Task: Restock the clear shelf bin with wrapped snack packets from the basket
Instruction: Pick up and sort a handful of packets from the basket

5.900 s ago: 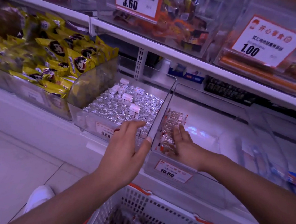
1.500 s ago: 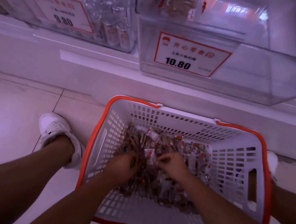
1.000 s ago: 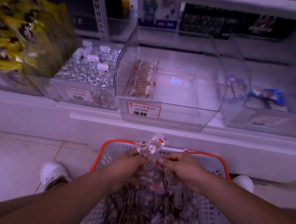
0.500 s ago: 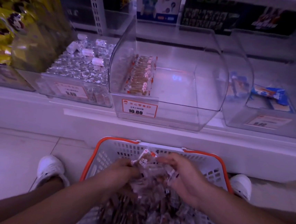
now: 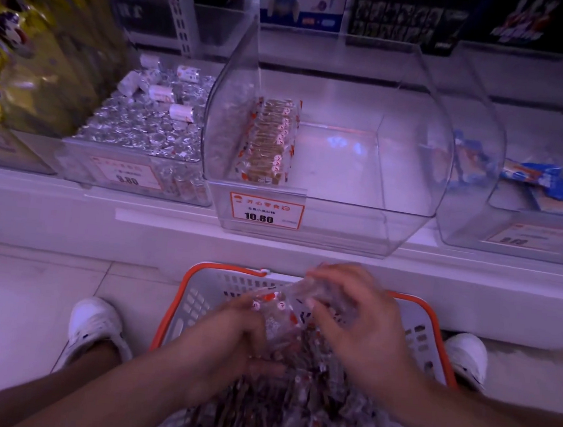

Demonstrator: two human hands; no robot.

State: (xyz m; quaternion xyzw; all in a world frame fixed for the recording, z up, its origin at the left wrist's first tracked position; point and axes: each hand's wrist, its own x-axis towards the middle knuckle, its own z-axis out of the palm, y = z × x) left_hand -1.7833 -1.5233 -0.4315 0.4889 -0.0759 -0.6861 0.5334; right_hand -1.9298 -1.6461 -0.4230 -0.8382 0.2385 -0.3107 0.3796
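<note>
The shop shelf ran along above a pale tiled floor, with the clear bin sitting on it, nearly bare but for one neat row of packets against its left wall. Below stood the basket, heaped with more. Both hands were over it: the left hand and right hand each curled around a small bundle of wrapped packets raised between them. These looked light, crinkly and slippery, best gathered from both sides and squeezed gently. Blur hid the fingers' exact hold, and the basket's near edge was cut off.
</note>
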